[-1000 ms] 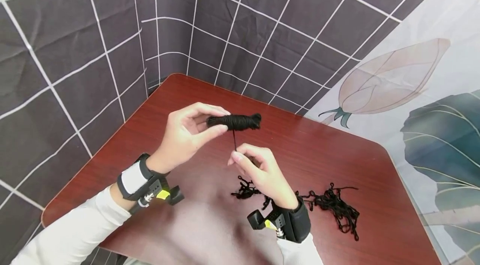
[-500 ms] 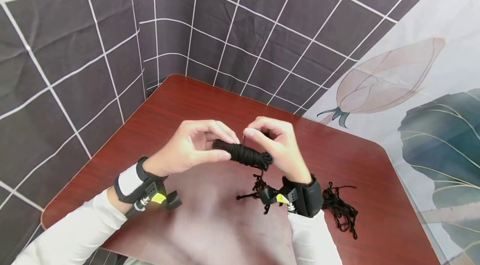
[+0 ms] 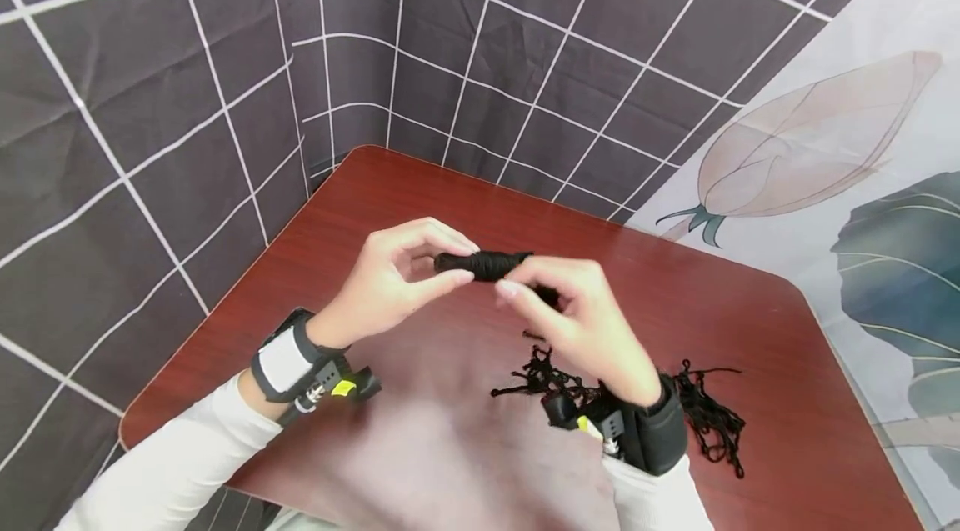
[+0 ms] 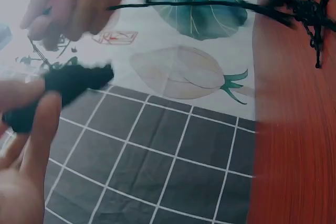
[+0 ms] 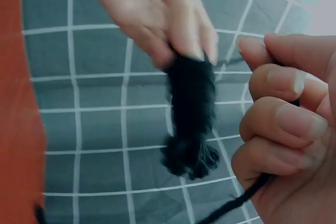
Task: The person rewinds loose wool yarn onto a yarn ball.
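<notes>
A wound bundle of black cord (image 3: pixel 491 265) is held above the table by my left hand (image 3: pixel 405 273), thumb and fingers pinching its left end. In the right wrist view the bundle (image 5: pixel 193 98) shows tight wraps round its middle and looped strands at its free end. My right hand (image 3: pixel 585 314) is just right of the bundle, fingers curled round the running cord (image 5: pixel 236 203). A short stretch of that cord spans from its fingertips to the bundle. From the right hand the cord (image 4: pixel 194 3) trails toward the table in the left wrist view.
On the reddish-brown table (image 3: pixel 420 448) lies a loose tangle of black cord (image 3: pixel 551 377) beneath the right hand. Another heap of cord (image 3: pixel 712 418) lies to the right of that wrist. Dark gridded cloth (image 3: pixel 465 56) hangs behind, and a printed white cloth (image 3: pixel 795 147) at right.
My right hand went from below the bundle up over it, then down to its right, carrying the cord. The bundle tilted down at its right end, then levelled; the left hand kept its grip.
</notes>
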{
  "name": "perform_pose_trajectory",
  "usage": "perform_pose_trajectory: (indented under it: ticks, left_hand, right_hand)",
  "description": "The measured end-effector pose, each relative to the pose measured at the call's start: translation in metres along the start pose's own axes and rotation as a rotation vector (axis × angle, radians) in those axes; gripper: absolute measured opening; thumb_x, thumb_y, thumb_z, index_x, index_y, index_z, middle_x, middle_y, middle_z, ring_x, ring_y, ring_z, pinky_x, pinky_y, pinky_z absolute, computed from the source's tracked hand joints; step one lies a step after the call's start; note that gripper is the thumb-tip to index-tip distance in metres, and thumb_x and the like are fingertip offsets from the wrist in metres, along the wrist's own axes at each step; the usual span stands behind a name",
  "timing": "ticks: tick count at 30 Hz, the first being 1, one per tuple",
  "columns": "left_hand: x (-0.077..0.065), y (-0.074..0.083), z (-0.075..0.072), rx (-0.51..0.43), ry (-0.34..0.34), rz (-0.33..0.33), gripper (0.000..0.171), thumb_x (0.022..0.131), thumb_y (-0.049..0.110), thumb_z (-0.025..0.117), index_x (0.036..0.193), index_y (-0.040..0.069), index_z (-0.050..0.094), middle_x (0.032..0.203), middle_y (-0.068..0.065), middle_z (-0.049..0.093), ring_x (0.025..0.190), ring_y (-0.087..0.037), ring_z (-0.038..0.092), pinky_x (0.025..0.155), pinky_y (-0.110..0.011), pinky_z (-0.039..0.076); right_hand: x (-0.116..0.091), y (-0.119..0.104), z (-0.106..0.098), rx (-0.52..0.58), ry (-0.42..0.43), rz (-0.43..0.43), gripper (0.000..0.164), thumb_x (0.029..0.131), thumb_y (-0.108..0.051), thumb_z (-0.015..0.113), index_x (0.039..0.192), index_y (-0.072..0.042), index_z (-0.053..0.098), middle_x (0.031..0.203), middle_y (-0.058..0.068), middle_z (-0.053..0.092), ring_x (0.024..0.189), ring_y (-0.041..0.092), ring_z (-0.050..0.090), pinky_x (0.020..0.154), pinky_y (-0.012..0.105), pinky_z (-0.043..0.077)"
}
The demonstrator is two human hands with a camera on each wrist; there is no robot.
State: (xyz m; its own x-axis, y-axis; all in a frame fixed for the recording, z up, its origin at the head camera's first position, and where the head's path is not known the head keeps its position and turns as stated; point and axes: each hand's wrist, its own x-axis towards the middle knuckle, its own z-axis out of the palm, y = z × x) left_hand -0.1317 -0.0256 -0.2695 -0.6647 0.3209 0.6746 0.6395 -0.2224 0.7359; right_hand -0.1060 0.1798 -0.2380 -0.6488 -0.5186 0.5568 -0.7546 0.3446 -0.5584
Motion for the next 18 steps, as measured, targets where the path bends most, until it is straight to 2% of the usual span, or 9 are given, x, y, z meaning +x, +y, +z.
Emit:
perform_pose_trajectory:
  ticks: [2,4,7,9,12,14,16,18]
  left_hand:
    - [-0.001,0.000,0.002,-0.073,-0.064,0.001,0.025,0.068,-0.020,0.068,0.091,-0.014,0.062,0.091,-0.025,0.063,0.086,-0.028,0.061,0.074,-0.037,0.059]
    - [-0.001,-0.001,0.002,-0.161,-0.120,-0.001,0.025,0.067,-0.021,0.068,0.091,-0.014,0.061,0.091,-0.023,0.063,0.087,-0.030,0.061,0.075,-0.041,0.058]
    - [-0.001,-0.003,0.001,-0.262,-0.163,-0.010,0.025,0.068,-0.021,0.068,0.091,-0.015,0.060,0.093,-0.017,0.065,0.090,-0.034,0.059,0.077,-0.042,0.057]
    - [-0.002,-0.006,0.000,-0.296,-0.158,-0.011,0.024,0.068,-0.020,0.068,0.091,-0.015,0.060,0.094,-0.012,0.066,0.091,-0.036,0.059,0.077,-0.040,0.058]
    - [-0.002,-0.009,-0.001,-0.305,-0.106,-0.011,0.025,0.069,-0.019,0.068,0.092,-0.017,0.059,0.096,-0.008,0.066,0.092,-0.037,0.058,0.080,-0.035,0.057]
    - [-0.001,-0.009,-0.002,-0.289,-0.043,-0.007,0.025,0.070,-0.019,0.067,0.093,-0.018,0.058,0.096,-0.009,0.067,0.092,-0.037,0.058,0.081,-0.034,0.057]
    - [0.001,-0.007,-0.003,-0.247,0.033,-0.006,0.025,0.070,-0.020,0.066,0.093,-0.018,0.058,0.097,-0.013,0.066,0.091,-0.037,0.058,0.081,-0.033,0.056]
    - [0.004,-0.004,-0.004,-0.160,0.103,-0.005,0.024,0.070,-0.020,0.067,0.093,-0.018,0.058,0.096,-0.017,0.065,0.089,-0.034,0.060,0.079,-0.030,0.057]
  right_hand:
    - [0.009,-0.001,-0.010,-0.002,-0.006,0.003,0.011,0.085,-0.005,0.063,0.077,-0.011,0.067,0.065,-0.003,0.058,0.051,0.007,0.044,0.044,0.020,0.037]
    - [0.017,-0.001,-0.014,0.052,-0.040,0.052,0.010,0.086,-0.005,0.062,0.079,-0.009,0.067,0.068,-0.001,0.060,0.054,0.010,0.047,0.047,0.021,0.039]
    - [0.022,0.010,-0.008,0.246,-0.097,0.150,0.013,0.088,0.000,0.058,0.078,-0.005,0.065,0.068,0.001,0.058,0.059,0.015,0.048,0.051,0.022,0.041]
    - [0.019,0.021,0.001,0.394,-0.120,0.187,0.017,0.091,0.000,0.053,0.076,-0.003,0.061,0.067,0.000,0.053,0.060,0.017,0.046,0.051,0.023,0.039]
    - [0.007,0.037,0.019,0.580,-0.116,0.201,0.020,0.092,-0.003,0.050,0.074,0.003,0.055,0.063,-0.001,0.046,0.055,0.016,0.039,0.046,0.025,0.032]
    - [-0.003,0.042,0.031,0.634,-0.095,0.238,0.022,0.094,-0.007,0.049,0.075,0.003,0.053,0.062,-0.002,0.043,0.051,0.013,0.033,0.043,0.025,0.027]
    - [-0.012,0.043,0.039,0.592,-0.073,0.272,0.022,0.095,-0.009,0.049,0.077,0.001,0.056,0.059,-0.002,0.041,0.049,0.011,0.029,0.042,0.025,0.023]
    - [-0.017,0.040,0.044,0.456,-0.070,0.281,0.025,0.096,-0.012,0.048,0.077,-0.004,0.060,0.059,-0.003,0.045,0.049,0.008,0.031,0.042,0.023,0.026]
